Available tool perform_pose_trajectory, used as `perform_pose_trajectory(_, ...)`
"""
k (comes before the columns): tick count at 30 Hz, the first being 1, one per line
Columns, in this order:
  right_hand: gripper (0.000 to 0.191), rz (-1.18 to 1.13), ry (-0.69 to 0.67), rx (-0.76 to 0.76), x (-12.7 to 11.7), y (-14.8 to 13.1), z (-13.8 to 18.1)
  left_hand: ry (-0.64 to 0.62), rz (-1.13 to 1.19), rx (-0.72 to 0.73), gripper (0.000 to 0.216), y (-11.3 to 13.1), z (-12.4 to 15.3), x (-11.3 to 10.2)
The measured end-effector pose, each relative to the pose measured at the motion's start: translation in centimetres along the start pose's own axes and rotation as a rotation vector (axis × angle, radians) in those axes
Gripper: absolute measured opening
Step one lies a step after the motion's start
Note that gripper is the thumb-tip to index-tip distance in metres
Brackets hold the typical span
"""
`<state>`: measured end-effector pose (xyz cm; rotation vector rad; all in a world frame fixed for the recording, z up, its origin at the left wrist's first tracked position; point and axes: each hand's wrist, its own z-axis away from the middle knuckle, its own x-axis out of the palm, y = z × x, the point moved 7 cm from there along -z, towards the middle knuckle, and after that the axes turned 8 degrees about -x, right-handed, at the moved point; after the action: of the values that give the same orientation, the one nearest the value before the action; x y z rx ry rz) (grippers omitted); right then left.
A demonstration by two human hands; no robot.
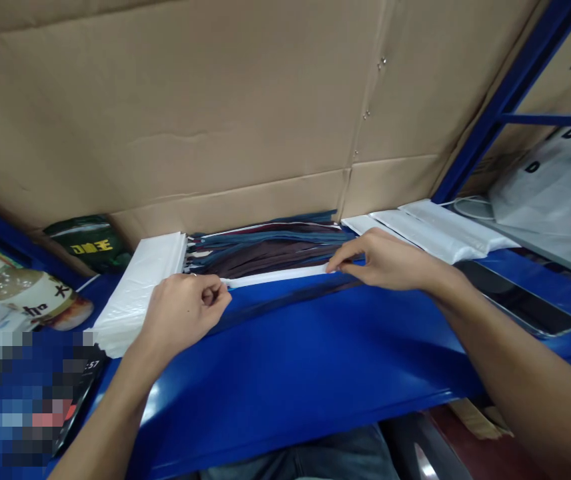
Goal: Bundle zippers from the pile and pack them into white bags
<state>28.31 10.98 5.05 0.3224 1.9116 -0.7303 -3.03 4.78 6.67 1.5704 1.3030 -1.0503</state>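
Observation:
A narrow white strip (280,274) is stretched nearly level between my two hands, just above the blue table. My left hand (185,307) pinches its left end with curled fingers, and a ring shows on one finger. At the other end, the thumb and fingertips of my right hand (380,260) are closed on the strip. Right behind it lies a pile of long dark strips (265,257) in blue, brown and maroon, with small light bits at their left ends. Beneath the strip, a dark band, perhaps its shadow, crosses the table.
White plastic packets lie left (140,280) and right (430,230) of the pile. A black phone (520,297) rests at right, a lit phone (83,390) at left. A bottle (40,293) and dark green bag (88,245) stand at left. Cardboard (215,113) walls the back.

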Motion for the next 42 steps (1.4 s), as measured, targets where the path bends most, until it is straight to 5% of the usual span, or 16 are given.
perform_pose_trajectory(7, 0.036, 0.205, -0.079, 0.273, -2.5, 6.6, 2.7, -0.027, -0.137, -0.202, 0.031, -4.5, -0.5, -1.4)
perform_pose_trajectory(15, 0.026, 0.092, -0.184, 0.363, -2.2, 9.3, 4.5, -0.326, -0.082, 0.015, 0.034, -3.6, 1.1, -0.3)
perform_pose_trajectory(21, 0.014, -0.083, -0.29, 0.409, -0.2, 9.0, 4.3, -0.453, -0.068, -0.016, 0.024, -4.8, 1.9, 2.0)
perform_pose_trajectory(25, 0.017, 0.0, -0.282, 0.472, -0.7, 8.0, 4.1, -0.531, -0.028, -0.052, 0.043, -5.4, 1.8, 2.8)
perform_pose_trajectory(28, 0.034, 0.116, -0.194, 0.46, -1.5, 7.6, 3.6, -0.421, -0.111, -0.084, 0.046, -5.3, 1.0, 2.3)
perform_pose_trajectory(32, 0.033, 0.211, -0.103, 0.385, -1.3, 7.3, 2.5, -0.212, -0.306, -0.122, 0.028, -4.8, -0.2, 2.6)
perform_pose_trajectory(37, 0.032, 0.228, -0.018, 0.292, 0.2, 5.2, 0.9, -0.277, -0.405, -0.121, 0.037, -4.5, -0.7, 5.4)
perform_pose_trajectory(42, 0.031, 0.199, 0.014, 0.212, 2.0, 2.7, -0.3, -0.268, -0.402, -0.115, 0.037, -4.3, -1.2, 5.9)
